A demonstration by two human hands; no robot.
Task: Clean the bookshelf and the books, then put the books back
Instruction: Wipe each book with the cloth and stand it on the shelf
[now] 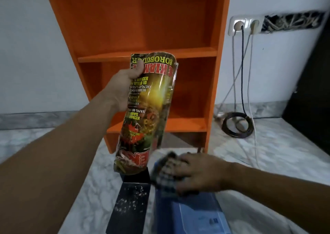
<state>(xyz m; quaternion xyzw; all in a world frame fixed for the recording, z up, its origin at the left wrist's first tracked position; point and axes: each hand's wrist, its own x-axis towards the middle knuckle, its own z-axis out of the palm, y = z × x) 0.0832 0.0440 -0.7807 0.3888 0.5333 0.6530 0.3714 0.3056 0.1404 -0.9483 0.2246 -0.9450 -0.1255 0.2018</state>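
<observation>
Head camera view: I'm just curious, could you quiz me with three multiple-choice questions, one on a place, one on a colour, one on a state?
1. Where is the magazine?
A. in the left hand
B. on a shelf
C. on the floor

2. What colour is the bookshelf?
A. white
B. orange
C. green

3. How is the magazine?
A. lying flat
B. torn in two
C. curled, title upside down

Answers:
1 A: the thumb and fingers grip it in the air.
2 B: all its boards are orange.
3 C: its cover bends round and the title reads inverted.
</observation>
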